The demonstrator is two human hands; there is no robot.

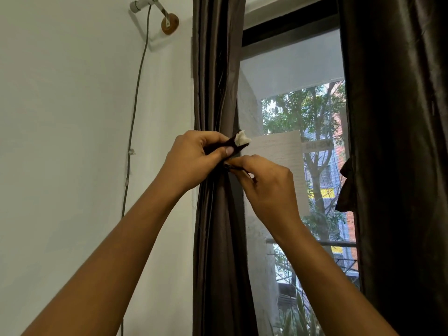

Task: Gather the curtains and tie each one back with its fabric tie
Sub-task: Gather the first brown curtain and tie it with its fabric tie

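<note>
The left dark brown curtain [215, 81] hangs gathered into a narrow bundle beside the window. Around its waist runs a dark fabric tie [236, 144] whose upper end shows a white patch. My left hand [194, 156] pinches that upper end between thumb and fingers, in front of the bundle. Just below and to the right, my right hand [266, 183] pinches the tie's other end, with a short dark piece of it showing under the fingers. The two ends lie close together. The right curtain [397, 141] hangs loose at the right edge, a fold of it sticking out at its left side.
A window [295, 76] with a dark frame and mesh lies between the curtains, with a paper sheet [278, 154] on the glass. On the white wall [72, 141] at left, a grey cable [132, 132] runs down from a pipe bracket [155, 8].
</note>
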